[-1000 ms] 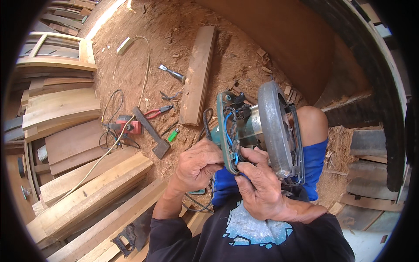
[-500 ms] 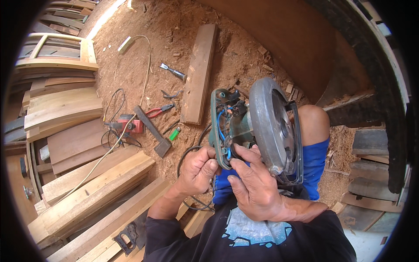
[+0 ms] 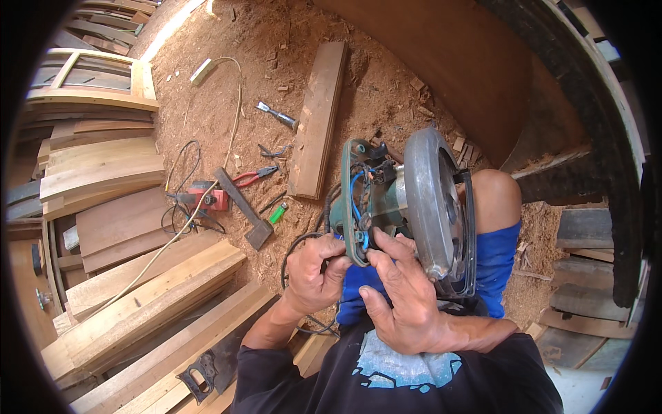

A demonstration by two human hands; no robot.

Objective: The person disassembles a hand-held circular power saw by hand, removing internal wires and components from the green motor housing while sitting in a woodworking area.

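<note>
A circular saw [image 3: 433,207] with a grey blade guard rests tilted against my lap. Its green handle housing [image 3: 347,179] lies opened, with blue wires [image 3: 356,196] and dark parts exposed inside. At the lower end of that housing, my left hand [image 3: 312,270] is closed in a pinch, thumb against forefinger; what it pinches is hidden. My right hand [image 3: 407,297] presses its bent fingers on the housing's lower end by the blue wire, thumb held apart. A black cord [image 3: 293,252] loops beside my left hand.
On the sawdust floor lie a hammer-like tool [image 3: 241,207], red-handled pliers [image 3: 255,176], a green lighter [image 3: 278,212], a chisel-like tool [image 3: 276,115], a red power tool [image 3: 210,196] and a brown plank [image 3: 318,117]. Timber [image 3: 145,297] with a handsaw [image 3: 200,376] lies left; a curved dark panel [image 3: 441,55] stands ahead.
My left thumb has shifted slightly, and the right fingers stay at the housing's lower end. The saw has tipped a little to the right; the floor things stay put.
</note>
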